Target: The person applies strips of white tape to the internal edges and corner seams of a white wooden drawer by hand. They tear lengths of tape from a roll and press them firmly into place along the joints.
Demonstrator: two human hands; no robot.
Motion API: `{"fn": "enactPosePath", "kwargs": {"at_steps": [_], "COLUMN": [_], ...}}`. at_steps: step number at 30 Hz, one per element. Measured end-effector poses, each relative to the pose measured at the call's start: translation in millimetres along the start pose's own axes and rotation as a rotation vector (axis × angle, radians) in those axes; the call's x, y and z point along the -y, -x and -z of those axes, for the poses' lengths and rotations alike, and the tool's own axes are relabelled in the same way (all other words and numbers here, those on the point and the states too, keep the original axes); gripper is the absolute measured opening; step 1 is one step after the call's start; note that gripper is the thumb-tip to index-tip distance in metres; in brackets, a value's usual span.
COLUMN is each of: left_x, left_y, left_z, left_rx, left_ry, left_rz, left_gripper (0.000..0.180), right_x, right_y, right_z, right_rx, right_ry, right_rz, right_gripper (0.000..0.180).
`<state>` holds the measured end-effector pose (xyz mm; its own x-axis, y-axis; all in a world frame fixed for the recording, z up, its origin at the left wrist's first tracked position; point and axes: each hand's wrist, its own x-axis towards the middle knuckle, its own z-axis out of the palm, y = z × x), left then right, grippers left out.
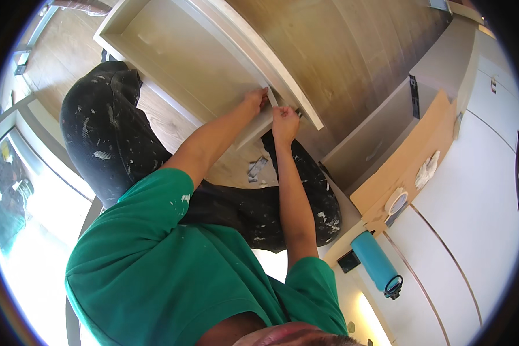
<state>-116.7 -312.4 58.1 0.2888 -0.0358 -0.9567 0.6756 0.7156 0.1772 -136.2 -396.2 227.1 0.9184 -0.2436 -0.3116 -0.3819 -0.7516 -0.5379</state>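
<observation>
Your left hand (256, 99), fingers curled, and your right hand (285, 122), fingertips drawn together, are close beside a narrow white strip (271, 98); whether either grips it, you cannot tell. The strip is at the right end of the shallow beige open-topped drawer box (179, 57) beyond your legs. To your right are a turquoise cylindrical bottle (376, 262) and, farther off, a white ring-shaped roll (391, 207).

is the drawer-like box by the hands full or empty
Empty where it shows: bare bottom inside the drawer-like box, nothing lying in it.
</observation>
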Motion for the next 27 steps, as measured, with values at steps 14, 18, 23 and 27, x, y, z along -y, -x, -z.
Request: {"fn": "enactPosePath", "kwargs": {"at_steps": [14, 18, 23, 27], "left_x": [2.5, -6.5, -5.0, -1.3], "left_y": [-8.3, 8.6, 7.2, -0.5], "left_z": [-12.8, -22.7, -19.3, -18.8], "left_rx": [-0.183, -0.260, -0.260, -0.267], "left_ry": [0.093, 0.088, 0.149, 0.164], "left_rz": [-0.055, -0.040, -0.038, -0.042], "left_gripper": [0.018, 0.017, 0.018, 0.018], "right_x": [3.5, -0.3, 6.4, 9.0], "right_y": [-1.6, -1.4, 0.0, 0.8], "right_z": [-1.7, -2.6, 0.1, 1.0], "right_rx": [0.026, 0.030, 0.038, 0.037], "right_ry": [0.073, 0.093, 0.138, 0.157], "right_rz": [-0.040, -0.057, -0.038, -0.035], "right_gripper": [0.026, 0.026, 0.027, 0.026]}}
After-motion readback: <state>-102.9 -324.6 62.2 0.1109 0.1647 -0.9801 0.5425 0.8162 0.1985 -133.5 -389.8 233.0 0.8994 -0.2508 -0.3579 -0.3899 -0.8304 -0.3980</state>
